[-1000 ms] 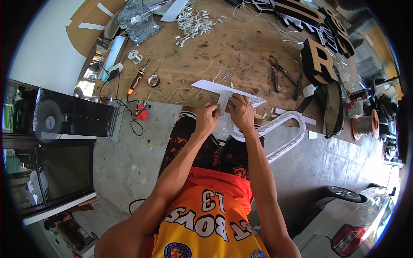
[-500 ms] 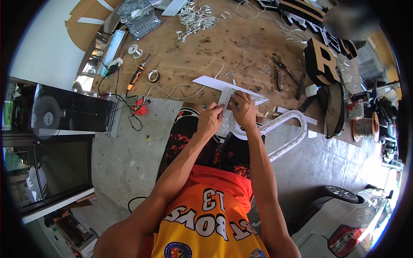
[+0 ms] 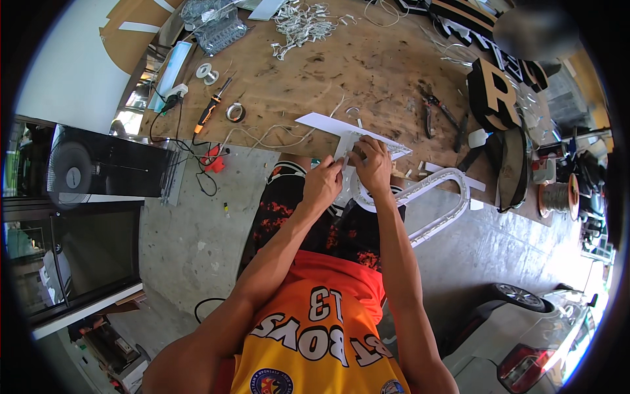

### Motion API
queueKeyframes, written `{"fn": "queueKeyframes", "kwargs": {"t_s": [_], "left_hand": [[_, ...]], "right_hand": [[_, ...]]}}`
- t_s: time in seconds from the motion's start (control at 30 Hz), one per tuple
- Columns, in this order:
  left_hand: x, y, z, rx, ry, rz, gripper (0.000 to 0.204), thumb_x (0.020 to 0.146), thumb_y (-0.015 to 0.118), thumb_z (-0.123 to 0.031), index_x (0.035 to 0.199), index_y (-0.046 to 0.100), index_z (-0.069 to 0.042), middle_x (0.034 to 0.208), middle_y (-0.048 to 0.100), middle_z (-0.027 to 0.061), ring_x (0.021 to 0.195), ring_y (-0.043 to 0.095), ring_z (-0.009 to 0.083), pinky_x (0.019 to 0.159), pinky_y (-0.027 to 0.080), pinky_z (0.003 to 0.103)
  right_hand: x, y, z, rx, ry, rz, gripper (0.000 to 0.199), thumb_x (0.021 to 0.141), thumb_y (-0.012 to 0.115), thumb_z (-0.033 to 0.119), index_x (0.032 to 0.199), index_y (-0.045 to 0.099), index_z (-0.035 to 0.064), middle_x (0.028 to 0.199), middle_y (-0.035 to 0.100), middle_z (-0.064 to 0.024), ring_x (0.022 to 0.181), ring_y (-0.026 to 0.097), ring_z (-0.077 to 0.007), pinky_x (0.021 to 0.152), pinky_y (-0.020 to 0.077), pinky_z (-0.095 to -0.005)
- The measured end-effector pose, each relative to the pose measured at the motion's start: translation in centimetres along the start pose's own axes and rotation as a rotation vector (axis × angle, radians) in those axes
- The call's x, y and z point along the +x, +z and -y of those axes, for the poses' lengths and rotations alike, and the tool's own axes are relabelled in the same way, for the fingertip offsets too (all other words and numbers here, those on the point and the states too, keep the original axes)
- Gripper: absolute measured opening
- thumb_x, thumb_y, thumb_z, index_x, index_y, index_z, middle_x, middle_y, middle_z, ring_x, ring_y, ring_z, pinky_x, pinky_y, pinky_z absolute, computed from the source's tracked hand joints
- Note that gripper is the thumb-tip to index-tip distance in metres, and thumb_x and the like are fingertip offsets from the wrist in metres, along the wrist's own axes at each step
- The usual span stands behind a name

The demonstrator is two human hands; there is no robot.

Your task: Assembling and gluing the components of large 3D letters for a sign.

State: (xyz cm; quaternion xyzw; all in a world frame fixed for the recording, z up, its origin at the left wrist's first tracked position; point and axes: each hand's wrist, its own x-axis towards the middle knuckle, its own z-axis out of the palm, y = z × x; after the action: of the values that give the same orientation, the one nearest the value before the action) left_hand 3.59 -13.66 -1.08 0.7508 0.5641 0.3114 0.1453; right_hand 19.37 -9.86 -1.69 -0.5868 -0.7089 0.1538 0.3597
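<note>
Gripping white strip (image 3: 344, 146) with both hands at near edge of wooden surface (image 3: 367, 72). Left hand (image 3: 322, 184) fingers pinching closed on strip's lower end. Right hand (image 3: 371, 164) fingers curling closed over strip, touching flat white panel (image 3: 321, 122).

Both hands meet at the near edge of a scarred wooden workbench (image 3: 367, 72): the left hand (image 3: 323, 186) and the right hand (image 3: 371, 164) pinch a white flat sheet piece (image 3: 328, 123) that juts over the edge. Beside them lies a white rounded channel frame (image 3: 438, 197) (partly overhanging the bench). Pliers (image 3: 434, 109), an orange-handled screwdriver (image 3: 209, 111) and a large black letter shape (image 3: 495, 97) lie farther up the bench.
</note>
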Motion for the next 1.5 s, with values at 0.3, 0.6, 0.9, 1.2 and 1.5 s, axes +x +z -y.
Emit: {"fn": "queueKeyframes", "kwargs": {"t_s": [0.3, 0.6, 0.9, 1.2, 1.5], "left_hand": [[-0.6, 0.0, 0.1, -0.023, -0.008, 0.011, 0.029, 0.081, 0.065, -0.001, 0.109, 0.069, -0.005, 0.084, 0.060, 0.0107, 0.069, 0.064, 0.0321, 0.060, 0.053, 0.038], [-1.9, -1.0, 0.8, -0.185, -0.002, 0.057, 0.032, 0.079, 0.065, 0.000, 0.111, 0.070, -0.005, 0.089, 0.063, 0.0122, 0.073, 0.064, 0.0330, 0.066, 0.053, 0.039], [-1.9, -3.3, 2.4, -0.207, -0.006, 0.171, 0.027, 0.078, 0.065, 0.000, 0.104, 0.071, -0.001, 0.091, 0.067, 0.0177, 0.078, 0.066, 0.0356, 0.070, 0.053, 0.039], [-0.9, -4.3, 2.0, -0.261, -0.158, 0.304, 0.012, 0.077, 0.074, -0.007, 0.088, 0.073, -0.002, 0.076, 0.069, 0.0155, 0.072, 0.068, 0.0349, 0.068, 0.054, 0.040], [3.6, -3.5, 4.9, -0.349, -0.035, 0.357, 0.014, 0.074, 0.075, -0.006, 0.088, 0.075, -0.003, 0.080, 0.073, 0.0138, 0.077, 0.071, 0.0259, 0.071, 0.054, 0.036]], "right_hand": [[0.1, 0.5, 0.1, -0.033, 0.011, -0.034, 0.031, 0.074, 0.079, 0.021, 0.099, 0.071, 0.0044, 0.112, 0.066, -0.0076, 0.110, 0.057, -0.0314, 0.091, 0.0430, -0.0454], [-0.1, 0.8, 0.4, -0.027, 0.004, -0.089, 0.025, 0.074, 0.079, 0.021, 0.093, 0.071, 0.0063, 0.107, 0.066, -0.0064, 0.104, 0.058, -0.0301, 0.087, 0.0422, -0.0441], [-0.1, 1.3, 0.3, -0.075, -0.167, 0.004, 0.011, 0.077, 0.074, 0.015, 0.085, 0.072, 0.0083, 0.090, 0.066, -0.0046, 0.091, 0.060, -0.0262, 0.080, 0.0434, -0.0408], [0.2, -0.3, 0.2, -0.033, -0.192, 0.135, 0.014, 0.078, 0.068, 0.009, 0.090, 0.073, 0.0090, 0.093, 0.068, -0.0047, 0.094, 0.061, -0.0265, 0.082, 0.0462, -0.0411], [0.9, -1.2, 0.1, -0.012, -0.202, 0.268, 0.018, 0.078, 0.067, 0.008, 0.094, 0.074, 0.0083, 0.097, 0.069, -0.0059, 0.097, 0.061, -0.0290, 0.083, 0.0472, -0.0423]]}}
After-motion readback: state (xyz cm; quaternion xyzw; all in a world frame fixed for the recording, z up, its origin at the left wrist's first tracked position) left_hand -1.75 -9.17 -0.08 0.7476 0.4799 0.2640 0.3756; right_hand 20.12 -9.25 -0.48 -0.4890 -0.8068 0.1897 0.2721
